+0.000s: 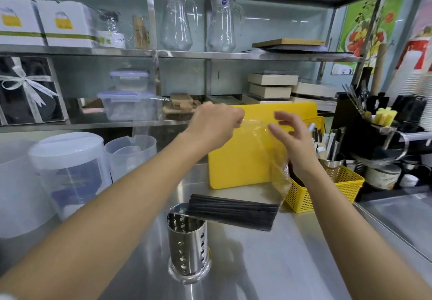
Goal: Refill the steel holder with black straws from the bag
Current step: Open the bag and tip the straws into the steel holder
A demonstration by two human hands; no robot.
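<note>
A stainless steel counter (292,253) runs below steel shelving stacked with glass jugs, boxes and plastic tubs. On it stands the perforated cylindrical steel holder (188,243), upright and, as far as its holes show, empty. A bundle of black straws (233,208) lies nearly level inside the lower end of a clear plastic bag (266,150), the straw tips reaching over the holder's rim at its left end.

The bag's upper part is held up by both hands. The left hand (216,121) is closed in a fist, pinching the bag's top edge; the right hand (294,140) has its fingers loosely spread and curled against the film, and whether it truly grips is hard to tell. Behind the bag leans a yellow plastic cutting board (238,159), and just right of it sits a yellow mesh basket (327,187) with utensils.

The risk, as I judge it: the straws lie crosswise to the holder's mouth, so lifting the bag could spill them across the counter instead of into the cylinder. Their weight bearing on the rim could also tip the light holder, and the slack film may slip from the loose right hand
</note>
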